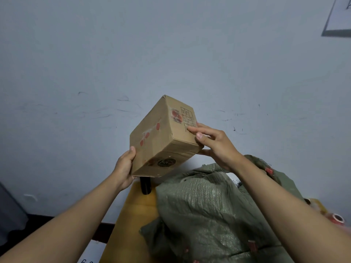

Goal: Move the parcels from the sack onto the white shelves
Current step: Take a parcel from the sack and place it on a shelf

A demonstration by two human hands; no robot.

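Head view: box held above the sack

A tilted cardboard box (163, 137) was in the air before a pale wall (95, 54). The left hand (124, 168) gripped its lower left corner, thumb curled over the edge. The right hand (214, 144) pinched its right corner. Below lay the green sack (205, 209) on a yellow table (133, 209).

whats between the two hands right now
In the head view, the tilted cardboard box sits between the left hand and right hand, which grip its opposite ends above the green sack.
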